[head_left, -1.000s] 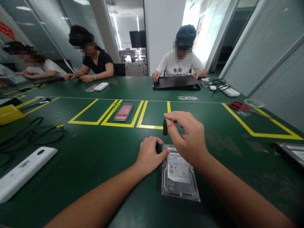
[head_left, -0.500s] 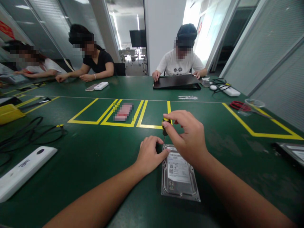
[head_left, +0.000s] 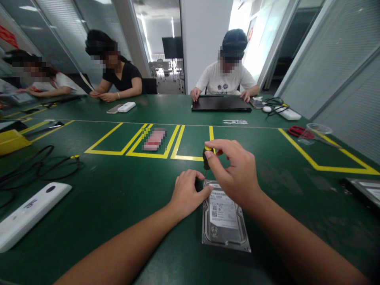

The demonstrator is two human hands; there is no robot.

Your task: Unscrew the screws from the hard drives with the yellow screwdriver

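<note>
A silver hard drive (head_left: 225, 219) with a white label lies flat on the green table (head_left: 124, 190). My right hand (head_left: 234, 170) grips the black and yellow handle of a small screwdriver (head_left: 206, 159), held upright with its shaft down at the drive's far left corner. My left hand (head_left: 188, 194) is at that same corner, thumb on the drive's edge and forefinger beside the shaft, closed around the corner. The screwdriver's tip is too small to make out.
A white power bank (head_left: 32, 213) and black cables (head_left: 38, 170) lie at left. Red scissors (head_left: 299, 133), a clear plastic cup (head_left: 318, 128) and another drive (head_left: 366, 190) are at right. Three people sit across the table, one with a black panel (head_left: 221, 103).
The person opposite has lowered the black panel flat. The person in black has drawn their hands together. My hands keep their places, with the screwdriver handle turned slightly.
</note>
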